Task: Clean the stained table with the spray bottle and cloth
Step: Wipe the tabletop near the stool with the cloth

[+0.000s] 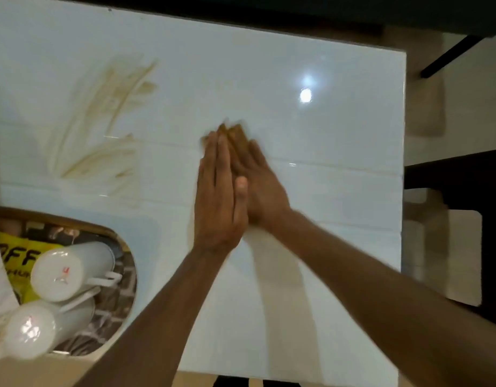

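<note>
Stains [101, 118] – tan streaks, smeared in arcs – sit on the left part of the glossy white table [339, 135], well apart from my hands. I judge them thin and partly dried: they should lift with liquid and a soft wipe, and the hard, slick top will let a cloth slide easily. Spray bottle and cloth are not in view, so I cannot say where to take hold of them. At lower left, a tray [123, 241] holds two white mugs [70, 270] lying on their sides – fragile. My left hand [217, 196] and right hand [258, 185] meet palm to palm above the table centre, fingers straight and together, gripping nothing; the tips are blurred. Both forearms reach forward from the near edge.
</note>
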